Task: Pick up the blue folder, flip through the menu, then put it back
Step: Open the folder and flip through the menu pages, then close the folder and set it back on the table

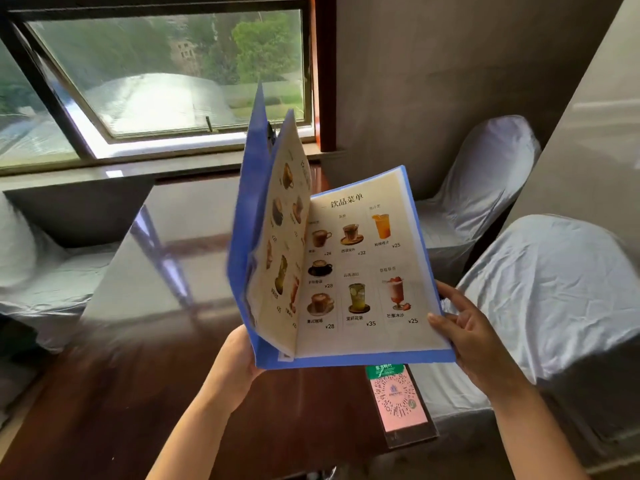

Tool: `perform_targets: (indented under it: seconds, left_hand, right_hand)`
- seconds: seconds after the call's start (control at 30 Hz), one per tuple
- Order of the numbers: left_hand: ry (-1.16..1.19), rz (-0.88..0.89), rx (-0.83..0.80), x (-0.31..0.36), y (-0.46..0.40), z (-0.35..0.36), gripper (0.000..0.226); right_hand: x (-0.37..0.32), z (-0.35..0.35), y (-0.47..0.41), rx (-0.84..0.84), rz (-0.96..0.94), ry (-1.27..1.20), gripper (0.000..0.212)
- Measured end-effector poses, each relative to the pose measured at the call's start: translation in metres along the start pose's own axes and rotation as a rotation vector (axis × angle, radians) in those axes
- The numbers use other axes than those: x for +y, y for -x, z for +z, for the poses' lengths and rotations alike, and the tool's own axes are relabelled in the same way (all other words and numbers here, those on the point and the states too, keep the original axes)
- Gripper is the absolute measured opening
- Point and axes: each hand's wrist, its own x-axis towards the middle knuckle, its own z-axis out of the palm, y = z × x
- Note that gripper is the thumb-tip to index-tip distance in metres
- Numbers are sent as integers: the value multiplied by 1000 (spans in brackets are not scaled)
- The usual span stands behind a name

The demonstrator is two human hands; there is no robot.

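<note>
Left hand (239,358) clamped on the blue folder (249,188) at its near-left bottom corner; fingers hidden behind. Folder held open over the table (138,393), spine running near-to-far, one menu page (284,244) standing mid-turn. Right hand (467,330) grips the near-right edge, nearer the drinks page (367,268).

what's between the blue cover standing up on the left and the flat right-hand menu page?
One menu page, raised mid-turn, stands between the upright cover of the blue folder and the flat drinks page, per the head view.
</note>
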Motion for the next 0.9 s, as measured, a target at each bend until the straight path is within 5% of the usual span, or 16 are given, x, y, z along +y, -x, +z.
perform_targets:
  seconds: [0.1, 0.27, 0.7, 0.9]
  left_hand:
    - [50, 27, 76, -8, -1, 5, 47]
    - [222, 77, 73, -15, -3, 11, 33]
    - [146, 156, 249, -22, 5, -2, 31]
    - [19, -77, 178, -52, 17, -38, 23]
  right_hand:
    - [-11, 1, 1, -40, -11, -15, 47]
    - [-27, 11, -1, -77, -26, -83, 44]
    - [-21, 29, -14, -34, -31, 98, 30]
    - [32, 53, -31, 47, 91, 341, 25]
